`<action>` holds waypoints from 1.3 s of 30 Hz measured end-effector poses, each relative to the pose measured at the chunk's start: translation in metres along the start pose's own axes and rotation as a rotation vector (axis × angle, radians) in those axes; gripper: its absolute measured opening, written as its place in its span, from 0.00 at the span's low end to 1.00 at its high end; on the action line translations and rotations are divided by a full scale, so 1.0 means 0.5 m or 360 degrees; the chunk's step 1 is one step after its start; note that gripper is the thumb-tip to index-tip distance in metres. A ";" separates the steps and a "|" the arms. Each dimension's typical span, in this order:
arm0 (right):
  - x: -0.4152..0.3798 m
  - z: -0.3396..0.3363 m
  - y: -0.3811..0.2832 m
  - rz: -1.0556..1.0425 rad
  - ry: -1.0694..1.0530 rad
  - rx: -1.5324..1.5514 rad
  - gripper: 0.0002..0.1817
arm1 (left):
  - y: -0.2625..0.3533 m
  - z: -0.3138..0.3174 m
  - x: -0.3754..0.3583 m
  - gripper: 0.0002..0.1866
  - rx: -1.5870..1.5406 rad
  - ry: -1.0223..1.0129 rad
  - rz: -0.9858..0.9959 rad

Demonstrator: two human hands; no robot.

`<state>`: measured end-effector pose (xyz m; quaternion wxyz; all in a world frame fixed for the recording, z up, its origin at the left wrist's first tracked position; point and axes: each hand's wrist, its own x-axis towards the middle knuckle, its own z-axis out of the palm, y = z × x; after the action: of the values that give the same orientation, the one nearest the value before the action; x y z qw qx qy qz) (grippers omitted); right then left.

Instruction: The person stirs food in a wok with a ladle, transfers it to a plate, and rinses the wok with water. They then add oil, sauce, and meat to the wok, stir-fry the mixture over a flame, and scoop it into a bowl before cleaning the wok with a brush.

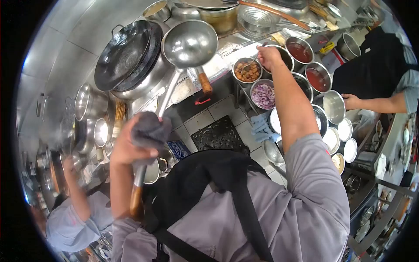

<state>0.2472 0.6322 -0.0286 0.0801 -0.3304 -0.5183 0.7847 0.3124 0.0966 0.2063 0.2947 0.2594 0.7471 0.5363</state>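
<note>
My left hand (131,146) grips a grey cloth (149,129) wrapped around the long handle of a big steel ladle. The ladle's bowl (190,43) hangs empty beside a black wok (124,54) on its burner. My right hand (269,56) reaches out over the row of steel bowls and holds a spoon (249,64) dipped into a bowl of brown chunks (247,72). Just below that bowl sits a bowl of chopped purple onion (263,94).
Bowls of red sauce (300,52) and other seasonings line the counter at right, where another person's hand (351,101) rests by an empty bowl (334,106). A second co-worker in grey (72,222) stands at lower left. Pots crowd the back; a floor drain grate (218,135) lies below.
</note>
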 end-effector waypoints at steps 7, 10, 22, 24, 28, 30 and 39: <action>-0.148 0.072 -0.011 -0.0908 0.0284 -0.0887 0.09 | -0.066 -0.025 -0.007 0.44 -0.0201 -0.0123 -0.0115; -0.288 0.079 0.021 -0.1302 0.0649 -0.1300 0.11 | -0.095 -0.058 0.029 0.42 -0.0181 -0.0289 -0.0146; -0.298 0.057 0.170 -0.0612 0.0847 0.0308 0.03 | -0.089 -0.074 0.135 0.43 -0.0175 -0.0380 -0.0036; -0.307 0.053 0.175 -0.0555 0.0880 0.0493 0.03 | -0.093 -0.078 0.149 0.43 -0.0145 -0.0397 -0.0030; -0.337 0.056 0.165 -0.0676 0.0864 0.0540 0.05 | -0.103 -0.077 0.185 0.43 -0.0103 -0.0470 -0.0089; -0.330 0.052 0.166 -0.0719 0.0834 0.0573 0.05 | -0.098 -0.077 0.202 0.42 -0.0022 -0.0494 -0.0084; -0.349 0.055 0.112 -0.0753 0.0867 0.0628 0.04 | -0.074 -0.047 0.241 0.38 0.0006 -0.0613 -0.0031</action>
<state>0.3772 0.5045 0.0058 0.4544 -0.3761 -0.3792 0.7129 0.2095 0.1556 0.1572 0.4370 0.3506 0.6803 0.4725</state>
